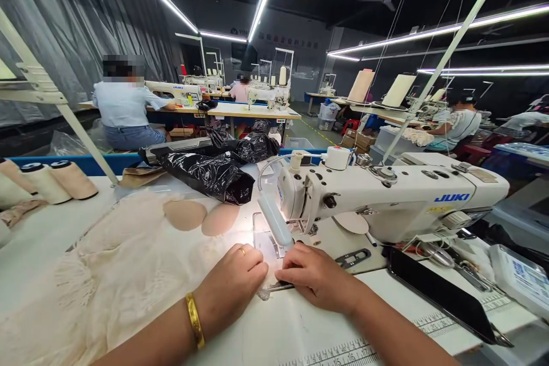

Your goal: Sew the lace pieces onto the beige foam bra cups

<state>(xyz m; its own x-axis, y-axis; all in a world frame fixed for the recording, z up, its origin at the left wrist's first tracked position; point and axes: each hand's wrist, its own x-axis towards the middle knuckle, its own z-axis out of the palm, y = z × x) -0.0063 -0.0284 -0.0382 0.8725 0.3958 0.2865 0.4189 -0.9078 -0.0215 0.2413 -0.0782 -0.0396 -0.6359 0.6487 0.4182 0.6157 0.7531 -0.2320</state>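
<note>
My left hand (234,285), with a gold ring and bracelet, rests curled on cream fabric (128,274) just in front of the needle area of a white JUKI sewing machine (386,194). My right hand (315,275) lies beside it, fingers closed on a thin metal tool like tweezers (278,286) that points left towards the left hand. The machine's lamp (274,220) lights the spot under the presser foot. Two beige bra cups (201,216) lie on the fabric behind my hands.
Black plastic bags (214,171) sit behind the fabric. Thread cones (51,180) lie at the left. A black phone or tablet (441,294) and a thread snip (354,258) lie right of my hands. Other people sew at tables farther back.
</note>
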